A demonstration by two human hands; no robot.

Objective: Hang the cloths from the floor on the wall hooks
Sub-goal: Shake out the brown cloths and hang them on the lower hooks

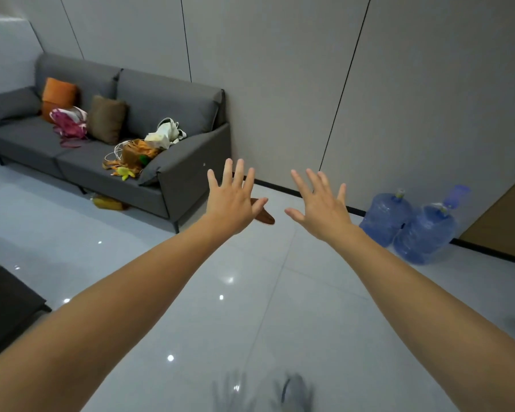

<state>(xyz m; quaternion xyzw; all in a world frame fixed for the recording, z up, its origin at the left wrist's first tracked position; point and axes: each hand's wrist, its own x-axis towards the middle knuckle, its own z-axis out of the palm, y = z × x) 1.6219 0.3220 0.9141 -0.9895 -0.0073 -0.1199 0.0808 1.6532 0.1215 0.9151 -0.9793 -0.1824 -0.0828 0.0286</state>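
Left hand (234,200): I see it stretched out ahead, fingers straight and spread, holding nothing; it hangs in the air above the floor (250,307)
Right hand (320,203): the same, flat and spread, empty; it is just beside the left one, thumbs turned toward each other
Cloth: a flat brown piece (265,218) lies on the floor near the sofa's (167,114) end and close to the foot of the wall (280,84); the left thumb covers part of it, so I take it for a cloth rather than know it
Hooks: none in view; I cannot place them from here
Step in hand: I judge this the reach toward the first pick-up; nothing is lifted yet
Doing it well: I would step closer and crouch before grasping; pinch the piece by one edge or corner so it hangs open and a hook can catch it; keep the other hand free to spread the fabric
Care: the polished floor looks slippery; the blue water bottles (408,227) stand to the right, well apart from the reach
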